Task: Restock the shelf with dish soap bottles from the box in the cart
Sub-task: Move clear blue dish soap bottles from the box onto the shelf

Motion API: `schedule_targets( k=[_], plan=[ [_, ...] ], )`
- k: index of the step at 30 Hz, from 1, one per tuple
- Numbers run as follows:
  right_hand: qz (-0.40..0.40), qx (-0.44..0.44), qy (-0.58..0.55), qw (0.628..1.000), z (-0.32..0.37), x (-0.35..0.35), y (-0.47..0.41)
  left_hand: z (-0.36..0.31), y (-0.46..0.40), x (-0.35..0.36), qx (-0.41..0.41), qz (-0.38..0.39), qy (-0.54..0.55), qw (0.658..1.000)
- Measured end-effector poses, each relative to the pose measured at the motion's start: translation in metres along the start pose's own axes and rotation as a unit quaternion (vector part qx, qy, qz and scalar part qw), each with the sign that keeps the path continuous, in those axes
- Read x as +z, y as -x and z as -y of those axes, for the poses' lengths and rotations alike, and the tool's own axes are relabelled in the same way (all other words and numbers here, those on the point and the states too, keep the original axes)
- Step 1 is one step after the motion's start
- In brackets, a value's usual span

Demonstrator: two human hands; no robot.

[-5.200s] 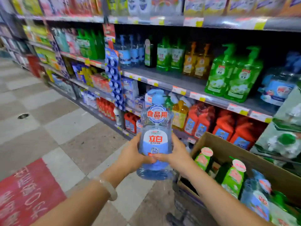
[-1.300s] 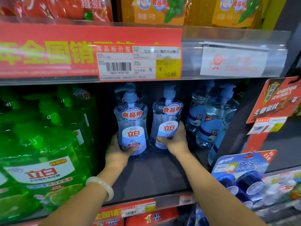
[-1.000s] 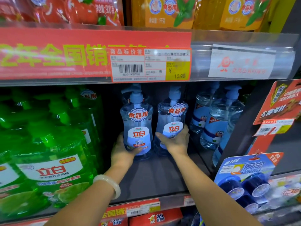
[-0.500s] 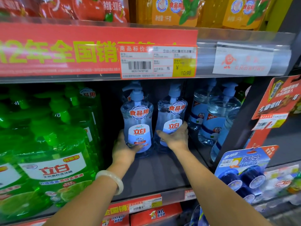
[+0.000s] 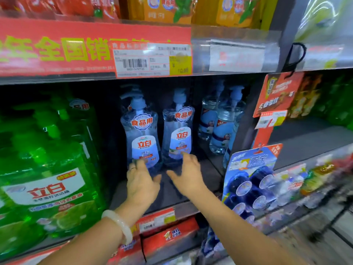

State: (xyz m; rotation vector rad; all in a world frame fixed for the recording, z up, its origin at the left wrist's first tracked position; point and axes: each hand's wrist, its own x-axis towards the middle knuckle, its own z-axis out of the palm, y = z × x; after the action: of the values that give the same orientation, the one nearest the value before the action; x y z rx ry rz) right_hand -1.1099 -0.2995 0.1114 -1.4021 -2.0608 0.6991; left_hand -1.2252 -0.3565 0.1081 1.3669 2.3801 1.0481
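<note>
The left clear blue pump bottle (image 5: 142, 134) carried a round badge reading 食品用 and, on its lower label, the brand 立白 above a large 盐. The right clear blue pump bottle (image 5: 179, 132) beside it showed the same 食品用 badge and 立白 label. The big green bottle (image 5: 45, 188) at the left bore 立白 in red on its white label; the smaller line beneath was too blurred to read. The red banner (image 5: 57, 48) on the shelf edge above read 年全国销 in large yellow characters. The price tag (image 5: 152, 60) next to it had a barcode and, on its yellow patch, ¥ 10.90; its header blurred out
</note>
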Motion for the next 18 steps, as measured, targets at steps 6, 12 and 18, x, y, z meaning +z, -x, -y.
schedule_targets(
  k=[6,12,18],
  plan=[
    [0.075,-0.121,0.135,0.981,-0.018,-0.040,0.064,-0.040,0.040,-0.004,0.198,0.149,-0.257,0.934],
    [0.090,-0.050,0.165,0.981,-0.116,-0.121,0.141,-0.112,0.129,0.057,0.270,0.212,-0.294,0.892],
    [0.049,0.113,0.239,0.963,-0.230,-0.237,0.236,-0.208,0.234,0.155,0.357,0.252,-0.281,0.855]
  ],
)
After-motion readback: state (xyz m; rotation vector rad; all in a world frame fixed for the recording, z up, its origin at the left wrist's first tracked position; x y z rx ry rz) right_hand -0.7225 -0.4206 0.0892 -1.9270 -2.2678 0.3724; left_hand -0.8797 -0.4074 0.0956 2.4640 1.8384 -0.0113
